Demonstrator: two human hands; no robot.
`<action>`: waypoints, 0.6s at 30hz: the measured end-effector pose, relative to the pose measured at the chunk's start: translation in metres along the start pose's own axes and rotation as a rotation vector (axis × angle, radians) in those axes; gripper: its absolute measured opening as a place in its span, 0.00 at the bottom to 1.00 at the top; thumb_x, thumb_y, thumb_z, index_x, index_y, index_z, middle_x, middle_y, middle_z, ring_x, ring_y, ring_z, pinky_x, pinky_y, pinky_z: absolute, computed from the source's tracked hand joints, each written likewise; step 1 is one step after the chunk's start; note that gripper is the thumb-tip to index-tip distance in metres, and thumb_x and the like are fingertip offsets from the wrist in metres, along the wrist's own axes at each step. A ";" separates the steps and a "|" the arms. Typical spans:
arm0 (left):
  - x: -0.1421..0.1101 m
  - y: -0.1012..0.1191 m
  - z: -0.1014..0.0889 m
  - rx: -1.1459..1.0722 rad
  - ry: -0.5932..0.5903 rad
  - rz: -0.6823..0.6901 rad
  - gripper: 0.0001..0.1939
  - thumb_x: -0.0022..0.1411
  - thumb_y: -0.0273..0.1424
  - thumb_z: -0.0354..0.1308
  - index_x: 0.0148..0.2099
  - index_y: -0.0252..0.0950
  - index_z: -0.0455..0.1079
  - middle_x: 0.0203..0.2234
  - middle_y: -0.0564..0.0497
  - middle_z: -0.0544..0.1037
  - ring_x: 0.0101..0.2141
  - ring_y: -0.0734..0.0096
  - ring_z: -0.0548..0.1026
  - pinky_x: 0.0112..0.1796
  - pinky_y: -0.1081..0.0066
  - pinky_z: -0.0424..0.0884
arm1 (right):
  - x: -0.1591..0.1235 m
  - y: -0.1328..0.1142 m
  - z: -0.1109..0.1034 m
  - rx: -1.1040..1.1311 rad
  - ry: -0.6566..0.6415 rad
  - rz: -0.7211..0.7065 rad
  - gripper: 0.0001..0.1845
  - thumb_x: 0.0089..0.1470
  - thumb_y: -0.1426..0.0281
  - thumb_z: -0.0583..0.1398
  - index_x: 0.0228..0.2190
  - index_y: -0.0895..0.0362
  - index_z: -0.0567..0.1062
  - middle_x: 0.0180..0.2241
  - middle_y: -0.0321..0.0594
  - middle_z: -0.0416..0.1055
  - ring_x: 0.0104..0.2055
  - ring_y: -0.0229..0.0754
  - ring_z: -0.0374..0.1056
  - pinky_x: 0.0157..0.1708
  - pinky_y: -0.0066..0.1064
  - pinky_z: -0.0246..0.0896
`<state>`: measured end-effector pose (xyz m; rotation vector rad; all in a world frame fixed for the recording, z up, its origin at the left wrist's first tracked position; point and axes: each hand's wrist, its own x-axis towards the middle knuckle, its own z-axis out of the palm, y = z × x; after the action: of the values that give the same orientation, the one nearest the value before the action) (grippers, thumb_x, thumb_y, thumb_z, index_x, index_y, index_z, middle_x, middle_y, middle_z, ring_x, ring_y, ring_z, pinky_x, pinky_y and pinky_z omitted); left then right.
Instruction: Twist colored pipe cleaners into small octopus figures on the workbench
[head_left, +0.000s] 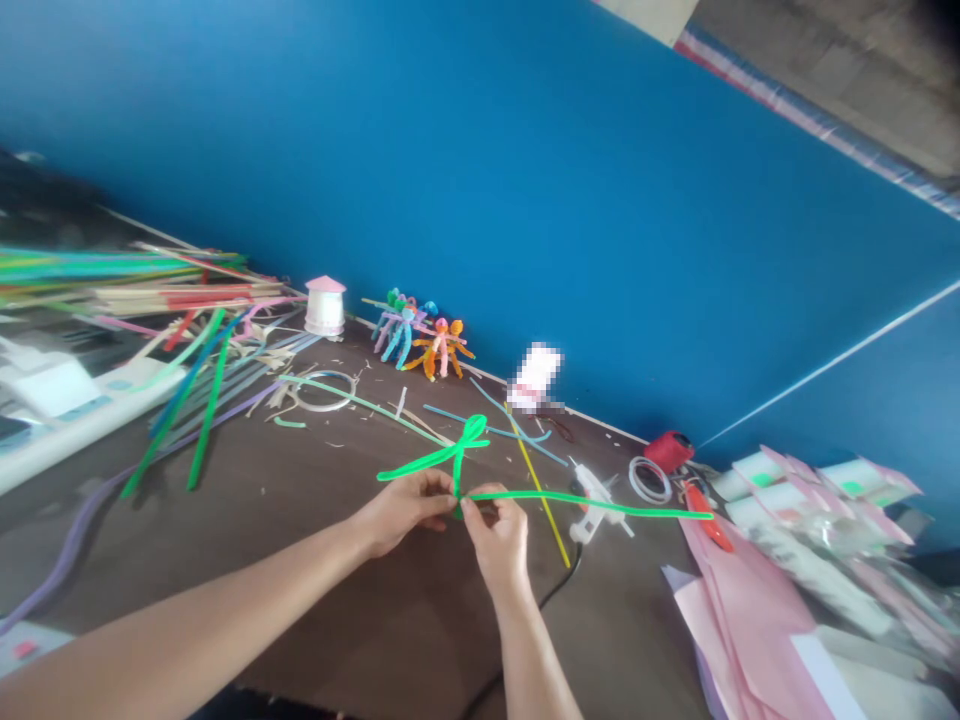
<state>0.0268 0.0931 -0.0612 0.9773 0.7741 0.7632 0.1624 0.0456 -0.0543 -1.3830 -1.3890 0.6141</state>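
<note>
Both hands meet over the dark table, working on bright green pipe cleaners. A twisted green pipe cleaner figure (459, 458) has a loop at its top and arms reaching sideways. My left hand (411, 508) pinches its lower stem. Close against it, my right hand (497, 520) grips a long green pipe cleaner (600, 503) that stretches far to the right from the fingertips. The point where the two pieces meet is partly hidden by the fingers. Beyond the hands lies a yellow pipe cleaner (541, 490), and a white glue gun (592, 503) is to the right.
Several small pipe cleaner figures (442, 345) stand by the blue wall beside a white cup-shaped piece with a pink top (325, 308). Bundled pipe cleaners (120, 270) and a power strip (97, 410) lie left. Pink sheets (750, 610), orange-red cutters (709, 520) and wrapped packs lie right.
</note>
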 end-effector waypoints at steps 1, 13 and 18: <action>0.001 -0.001 0.000 -0.003 0.010 -0.004 0.13 0.40 0.33 0.63 0.28 0.34 0.65 0.23 0.56 0.68 0.29 0.74 0.69 0.28 0.73 0.66 | 0.000 0.000 0.000 -0.009 0.004 0.002 0.04 0.46 0.69 0.57 0.25 0.58 0.70 0.25 0.38 0.69 0.26 0.38 0.67 0.25 0.26 0.63; 0.001 0.002 -0.001 0.079 -0.068 0.041 0.08 0.44 0.33 0.61 0.27 0.32 0.70 0.21 0.53 0.72 0.26 0.75 0.70 0.26 0.75 0.65 | -0.001 0.000 0.002 -0.008 0.011 0.019 0.05 0.47 0.69 0.56 0.24 0.58 0.69 0.23 0.37 0.69 0.24 0.38 0.67 0.24 0.26 0.62; 0.001 0.002 -0.001 0.089 -0.059 0.053 0.08 0.44 0.33 0.61 0.26 0.32 0.70 0.20 0.54 0.71 0.25 0.75 0.69 0.26 0.76 0.65 | -0.001 -0.002 0.001 -0.030 -0.007 -0.034 0.04 0.47 0.71 0.55 0.24 0.58 0.68 0.23 0.36 0.67 0.26 0.37 0.66 0.25 0.25 0.61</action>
<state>0.0261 0.0953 -0.0603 1.0998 0.7386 0.7479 0.1604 0.0444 -0.0530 -1.3800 -1.4298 0.5785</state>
